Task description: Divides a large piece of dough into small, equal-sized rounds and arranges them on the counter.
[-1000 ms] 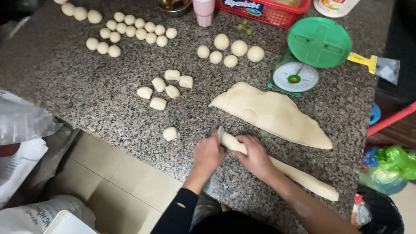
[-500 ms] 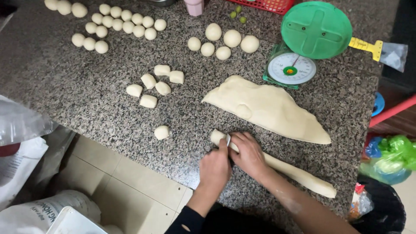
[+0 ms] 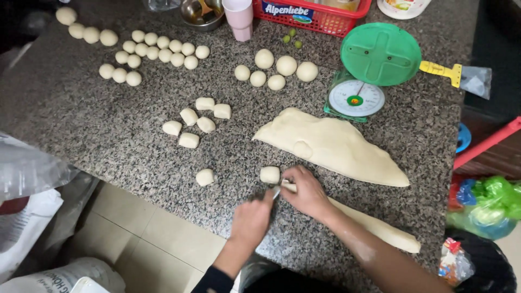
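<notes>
Head view: the right hand (image 3: 308, 191) is closed over the near end of the dough roll (image 3: 374, 225), which lies on the granite desk (image 3: 81, 119). The left hand (image 3: 252, 218) grips a small blade (image 3: 275, 191) set against that end. A cut dough piece (image 3: 269, 174) sits just beside the fingers. The large dough slab (image 3: 331, 144) lies behind, below the green scale (image 3: 366, 76).

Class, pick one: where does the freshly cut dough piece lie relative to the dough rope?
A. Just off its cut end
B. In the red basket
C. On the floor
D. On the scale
A: the cut piece sits on the counter just beyond the dough rope end held by the right hand.
</notes>
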